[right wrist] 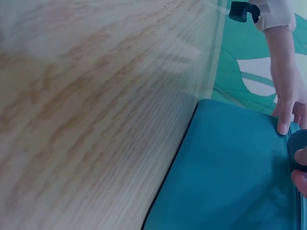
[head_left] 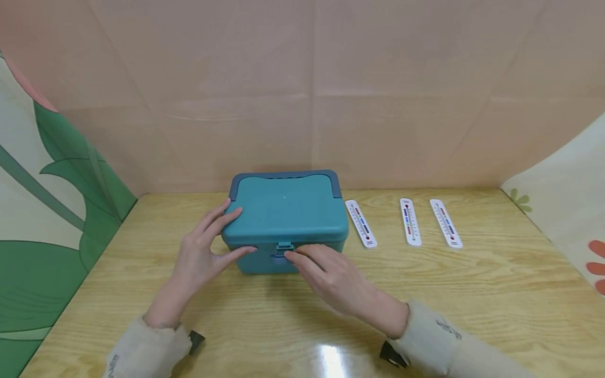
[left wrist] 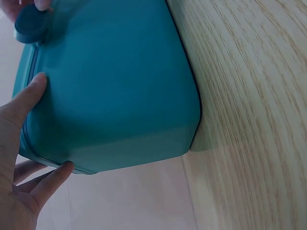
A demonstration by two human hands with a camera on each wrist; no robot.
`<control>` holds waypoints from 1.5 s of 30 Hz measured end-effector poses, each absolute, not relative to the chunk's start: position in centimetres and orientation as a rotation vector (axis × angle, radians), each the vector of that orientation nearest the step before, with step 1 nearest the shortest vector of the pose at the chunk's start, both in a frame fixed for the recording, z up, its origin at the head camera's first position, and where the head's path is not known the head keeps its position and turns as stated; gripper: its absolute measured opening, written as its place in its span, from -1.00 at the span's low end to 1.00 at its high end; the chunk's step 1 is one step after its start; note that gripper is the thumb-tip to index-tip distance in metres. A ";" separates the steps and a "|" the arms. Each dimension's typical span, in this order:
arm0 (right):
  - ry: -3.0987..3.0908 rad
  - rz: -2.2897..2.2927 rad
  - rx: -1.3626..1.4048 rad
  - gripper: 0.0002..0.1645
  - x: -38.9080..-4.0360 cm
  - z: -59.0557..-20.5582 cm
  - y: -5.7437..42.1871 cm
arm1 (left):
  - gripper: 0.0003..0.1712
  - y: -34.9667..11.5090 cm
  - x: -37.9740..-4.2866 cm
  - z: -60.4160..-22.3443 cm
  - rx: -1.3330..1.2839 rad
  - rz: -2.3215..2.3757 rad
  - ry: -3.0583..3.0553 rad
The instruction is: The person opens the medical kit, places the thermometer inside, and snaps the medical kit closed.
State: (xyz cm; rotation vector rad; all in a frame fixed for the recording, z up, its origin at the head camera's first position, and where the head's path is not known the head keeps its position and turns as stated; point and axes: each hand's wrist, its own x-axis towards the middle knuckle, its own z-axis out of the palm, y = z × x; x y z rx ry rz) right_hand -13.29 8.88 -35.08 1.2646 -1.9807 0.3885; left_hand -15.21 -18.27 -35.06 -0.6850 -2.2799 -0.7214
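Note:
A teal storage box [head_left: 285, 210] with a blue-grey handle [head_left: 283, 174] folded along the back of its lid stands on the table, lid down. My left hand [head_left: 200, 254] grips its front left corner, thumb [left wrist: 31, 98] on the front face and fingers [left wrist: 53, 184] spread along the left side, near the lid's rim. At the middle of the front is a latch [head_left: 284, 248]. My right hand [head_left: 333, 278] pinches this latch between thumb and fingers, as the right wrist view also shows at its right edge, where the hand is mostly cut off.
Three white thermometers [head_left: 361, 223] lie to the right of the box, set apart from one another. The wood-grain table [head_left: 496, 294] ends at a pinkish cloth backdrop [head_left: 378, 142]. Printed panels with green leaves [head_left: 90, 178] and flowers flank it.

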 end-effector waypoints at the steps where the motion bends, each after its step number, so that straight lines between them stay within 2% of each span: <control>1: -1.981 0.384 1.272 -0.62 -13.2 -35.1 8.9 | -0.06 -18.3 -15.2 -35.0 -0.684 -0.721 -2.282; 9: -1.984 0.368 1.302 -0.59 -13.0 -35.2 9.1 | -0.07 -18.3 -15.2 -35.0 -0.683 -0.723 -2.285; 11: -1.991 0.368 1.311 -0.65 -12.9 -35.2 9.2 | -0.06 -18.3 -15.2 -35.1 -0.682 -0.725 -2.284; 16: -1.999 0.357 1.325 -0.65 -12.7 -35.4 9.3 | -0.06 -18.3 -15.3 -35.1 -0.684 -0.729 -2.280; 18: -1.997 0.349 1.326 -0.58 -12.7 -35.5 9.4 | -0.06 -18.3 -15.3 -35.1 -0.688 -0.727 -2.278; 31: -2.042 0.284 1.339 -0.47 -12.7 -36.0 9.7 | -0.06 -18.3 -15.2 -35.0 -0.690 -0.729 -2.278; 33: -2.057 0.270 1.341 -0.52 -12.7 -36.0 9.8 | -0.06 -18.3 -15.2 -35.0 -0.689 -0.730 -2.276; 37: -2.063 0.249 1.346 -0.73 -12.7 -36.1 9.8 | -0.06 -18.3 -15.2 -35.0 -0.690 -0.731 -2.274; 45: -2.045 0.218 1.355 -0.52 -12.8 -36.3 9.9 | -0.06 -18.2 -15.3 -35.1 -0.694 -0.730 -2.269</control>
